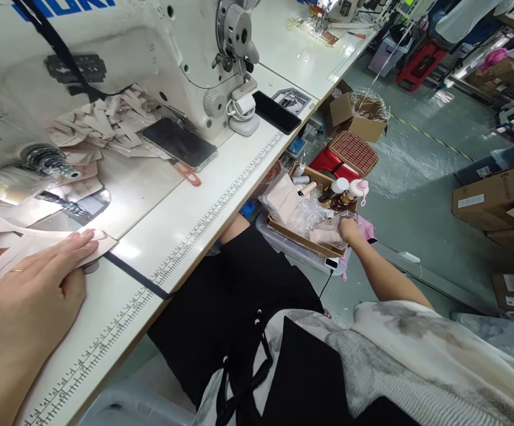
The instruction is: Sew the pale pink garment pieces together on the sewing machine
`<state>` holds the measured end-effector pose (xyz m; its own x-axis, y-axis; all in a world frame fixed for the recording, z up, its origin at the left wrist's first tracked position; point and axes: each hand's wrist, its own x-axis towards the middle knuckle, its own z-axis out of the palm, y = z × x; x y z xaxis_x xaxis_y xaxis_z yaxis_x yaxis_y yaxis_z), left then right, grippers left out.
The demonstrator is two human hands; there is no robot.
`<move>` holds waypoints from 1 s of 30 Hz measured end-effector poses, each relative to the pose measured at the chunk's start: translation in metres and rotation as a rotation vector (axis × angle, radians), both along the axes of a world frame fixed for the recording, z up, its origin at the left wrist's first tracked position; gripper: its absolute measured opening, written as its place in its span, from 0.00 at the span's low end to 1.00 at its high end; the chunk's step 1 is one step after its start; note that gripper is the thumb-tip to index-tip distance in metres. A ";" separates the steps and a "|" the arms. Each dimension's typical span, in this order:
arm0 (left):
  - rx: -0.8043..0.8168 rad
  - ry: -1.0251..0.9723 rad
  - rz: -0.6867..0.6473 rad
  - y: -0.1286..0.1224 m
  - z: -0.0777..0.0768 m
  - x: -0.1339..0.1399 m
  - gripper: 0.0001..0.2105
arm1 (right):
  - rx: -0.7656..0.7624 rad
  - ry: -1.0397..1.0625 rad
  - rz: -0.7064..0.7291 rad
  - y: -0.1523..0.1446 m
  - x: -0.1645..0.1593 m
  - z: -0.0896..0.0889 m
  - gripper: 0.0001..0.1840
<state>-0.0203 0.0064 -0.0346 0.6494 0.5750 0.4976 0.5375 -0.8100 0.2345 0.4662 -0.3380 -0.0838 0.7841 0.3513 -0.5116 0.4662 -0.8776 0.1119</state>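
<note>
My left hand [39, 290] lies with its fingers stretched flat on a pale pink fabric piece [99, 245] at the front of the sewing machine [186, 65]. Part of that fabric runs out of view on the left, under the hand. Down to the right, my right hand [349, 231] reaches into a cardboard box [283, 229] beside the table. Its fingers are closed on a clear plastic bag [328, 234] with pale pink pieces inside; the fingertips are partly hidden.
Pale fabric scraps [106, 121] are heaped under the machine arm. A phone [179, 142], orange-handled snips [188, 173] and another phone [277, 112] lie on the table [150, 219]. A red stool [421, 65] and several cartons [501, 201] stand on the floor.
</note>
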 end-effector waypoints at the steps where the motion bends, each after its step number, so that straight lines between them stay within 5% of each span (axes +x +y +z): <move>1: 0.018 -0.003 -0.004 0.000 0.003 0.002 0.24 | -0.007 0.019 0.022 0.001 0.005 0.017 0.18; 4: 0.073 0.001 -0.036 -0.003 0.015 0.009 0.15 | 0.070 0.121 0.214 0.026 0.004 0.075 0.04; 6: 0.067 0.042 -0.076 -0.005 0.025 0.012 0.12 | 0.226 0.212 0.448 0.066 -0.019 0.111 0.05; 8: 0.030 0.075 -0.097 -0.005 0.032 0.011 0.12 | 0.735 0.272 0.902 0.119 -0.061 0.134 0.08; 10: -0.047 0.035 -0.132 -0.003 0.033 0.006 0.14 | 1.139 0.210 1.198 0.177 -0.116 0.141 0.07; 13: -0.192 0.024 -0.169 0.001 0.026 -0.010 0.17 | 1.426 0.202 1.437 0.252 -0.190 0.124 0.07; 16: -0.215 0.038 -0.164 0.004 0.017 -0.028 0.19 | 1.402 0.201 1.568 0.304 -0.222 0.096 0.10; 19: -0.102 0.146 -0.083 0.003 0.015 -0.033 0.19 | 1.288 0.186 1.593 0.333 -0.217 0.083 0.13; 25: 0.211 0.475 -0.078 -0.012 0.031 0.015 0.17 | 1.134 0.103 1.599 0.356 -0.198 0.093 0.15; 30: 0.216 0.534 0.049 -0.025 0.027 0.042 0.18 | 1.032 -0.046 1.554 0.365 -0.199 0.093 0.12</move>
<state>0.0218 -0.0189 -0.0073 0.8178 0.5326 0.2180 0.5742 -0.7805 -0.2473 0.2674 0.0272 0.0096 -0.4968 0.7932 0.3522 0.8269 0.5558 -0.0853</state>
